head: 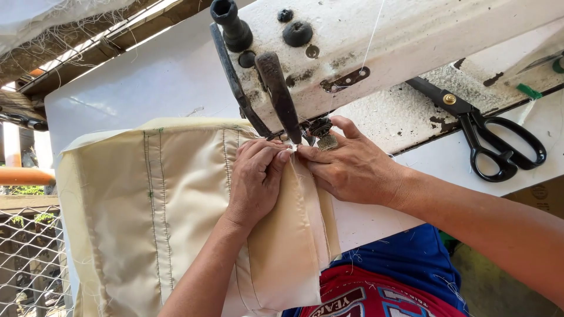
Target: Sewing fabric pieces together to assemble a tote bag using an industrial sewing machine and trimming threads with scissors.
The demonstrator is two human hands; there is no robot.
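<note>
A cream fabric piece (158,199) with green stitch lines lies on the white sewing table (147,88). My left hand (255,179) presses on the fabric and pinches its folded edge just below the presser foot (320,135). Opposite it, my right hand (349,167) pinches the same fold, its fingertips meeting those of the left. Both hands sit under the worn white sewing machine head (364,47). A white thread runs down the machine toward the needle area.
Black scissors (487,135) lie on the machine bed at the right. A wire mesh fence (29,258) and an orange pipe (23,176) are at the left. My red and blue shirt (382,282) shows at the bottom.
</note>
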